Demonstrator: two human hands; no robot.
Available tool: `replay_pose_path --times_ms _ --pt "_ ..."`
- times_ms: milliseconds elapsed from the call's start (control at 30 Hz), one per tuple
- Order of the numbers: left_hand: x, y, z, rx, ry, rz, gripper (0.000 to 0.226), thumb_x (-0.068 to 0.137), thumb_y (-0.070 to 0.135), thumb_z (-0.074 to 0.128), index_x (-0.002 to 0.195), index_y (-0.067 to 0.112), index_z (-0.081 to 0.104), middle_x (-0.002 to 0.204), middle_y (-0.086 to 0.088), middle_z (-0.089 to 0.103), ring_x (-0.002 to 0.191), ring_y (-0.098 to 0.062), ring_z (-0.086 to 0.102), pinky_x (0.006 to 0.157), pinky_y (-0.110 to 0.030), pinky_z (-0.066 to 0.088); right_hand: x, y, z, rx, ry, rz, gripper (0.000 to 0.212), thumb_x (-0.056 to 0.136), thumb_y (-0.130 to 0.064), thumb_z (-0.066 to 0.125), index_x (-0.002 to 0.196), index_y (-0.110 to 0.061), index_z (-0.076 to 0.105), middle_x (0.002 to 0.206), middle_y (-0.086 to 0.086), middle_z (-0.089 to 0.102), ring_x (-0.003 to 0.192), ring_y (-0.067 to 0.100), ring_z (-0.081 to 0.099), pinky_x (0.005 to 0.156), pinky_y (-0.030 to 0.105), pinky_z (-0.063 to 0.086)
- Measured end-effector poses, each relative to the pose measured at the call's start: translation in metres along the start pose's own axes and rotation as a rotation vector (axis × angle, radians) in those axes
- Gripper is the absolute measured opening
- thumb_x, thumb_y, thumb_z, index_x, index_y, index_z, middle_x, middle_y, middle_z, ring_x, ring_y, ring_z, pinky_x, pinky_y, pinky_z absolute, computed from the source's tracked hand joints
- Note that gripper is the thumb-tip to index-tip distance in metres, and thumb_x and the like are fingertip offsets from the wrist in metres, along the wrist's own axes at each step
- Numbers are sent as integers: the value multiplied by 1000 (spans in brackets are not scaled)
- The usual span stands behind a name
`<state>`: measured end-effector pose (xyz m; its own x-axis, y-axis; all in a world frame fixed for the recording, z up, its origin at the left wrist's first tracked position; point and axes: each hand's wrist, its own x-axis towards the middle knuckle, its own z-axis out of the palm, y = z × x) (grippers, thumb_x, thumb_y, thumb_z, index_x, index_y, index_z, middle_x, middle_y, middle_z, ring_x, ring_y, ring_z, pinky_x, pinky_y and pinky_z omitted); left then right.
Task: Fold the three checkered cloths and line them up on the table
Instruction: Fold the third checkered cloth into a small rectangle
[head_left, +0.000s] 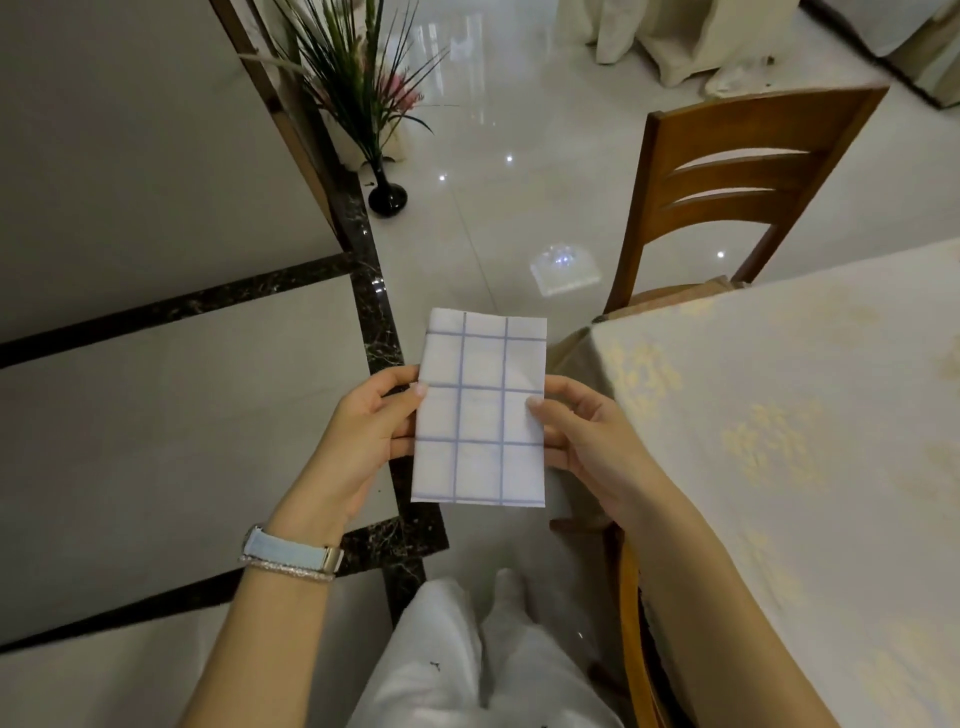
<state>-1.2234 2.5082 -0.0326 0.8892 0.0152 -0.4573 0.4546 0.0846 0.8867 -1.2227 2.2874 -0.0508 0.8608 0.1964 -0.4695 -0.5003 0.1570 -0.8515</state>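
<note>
A white cloth with a blue checkered grid, folded into a tall narrow rectangle, is held flat in the air above the floor in front of me. My left hand pinches its left edge, thumb on top. My right hand pinches its right edge the same way. The table, covered by a pale cloth with yellow floral patterns, lies to the right of the held cloth. No other checkered cloth is in view.
A wooden chair stands at the table's far corner. Another chair's curved wooden edge shows beside my right forearm. A black vase with a plant stands on the glossy tiled floor at the upper left. My legs in white trousers are below.
</note>
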Motion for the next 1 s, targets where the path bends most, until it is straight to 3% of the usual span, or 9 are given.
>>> replay_pose_path --times_ms 167,400,600,833,1000 --pt "70 29 -5 12 -52 -9 18 98 16 54 113 18 64 100 -6 74 83 -15 71 65 -25 57 57 -29 1 23 53 12 21 97 -17 56 116 -15 64 112 11 73 102 32 70 90 48 57" --pt "183 76 -21 54 -164 -32 19 98 17 54 114 19 64 99 -3 75 85 -15 72 68 -28 57 147 -72 16 58 184 -20 14 96 -17 58 105 -23 67 99 -1 76 92 21 74 73 31 61" --pt "271 136 -41 118 -249 -26 22 99 17 54 118 17 62 105 -5 74 91 -19 72 79 -36 58 221 -115 39 147 236 -42 21 97 -16 56 116 -15 64 110 8 74 101 28 71 85 43 58" --pt "353 185 -35 142 -334 -30 20 98 18 55 116 18 64 100 -1 76 88 -16 71 73 -30 59 285 -156 38 194 307 -56 22 98 -15 55 118 -12 63 114 13 72 102 32 70 84 39 60" --pt "410 208 -11 169 -388 -47 23 99 17 53 120 16 61 101 -1 75 86 -15 71 72 -29 59 330 -182 16 229 363 -76 24 98 -14 55 120 -9 63 115 16 70 103 36 69 93 49 54"
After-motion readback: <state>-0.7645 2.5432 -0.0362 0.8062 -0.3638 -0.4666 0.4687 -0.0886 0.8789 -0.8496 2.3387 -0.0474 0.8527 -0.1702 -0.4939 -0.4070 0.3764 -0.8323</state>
